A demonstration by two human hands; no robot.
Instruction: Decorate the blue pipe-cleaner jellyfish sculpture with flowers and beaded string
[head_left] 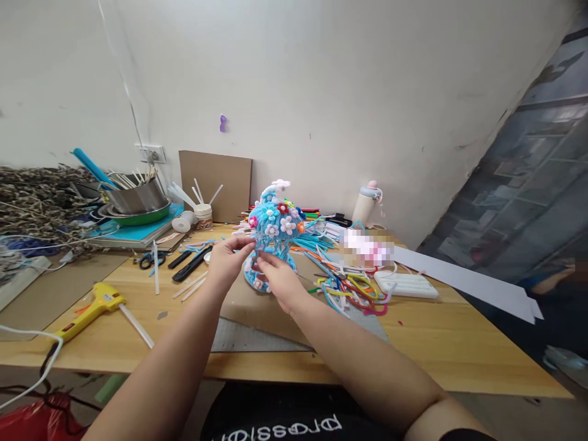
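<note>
Now, with the flowered craft (276,222) upright on cardboard (252,309), right of the glue gun (98,306), my left hand (228,256) pinches its left side, my right's (283,283) grip unclear below, seemingly adjusting strands (280,247), which calls for light, steady pressure next.

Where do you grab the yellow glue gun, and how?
Probably best to take the yellow glue gun by its handle, reaching from the near edge of the table, palm down. It lies on its side, with that long, slim part slanting toward the near left, so fingers could wrap over it. I'd avoid the glue stick poking out of its body.
</note>
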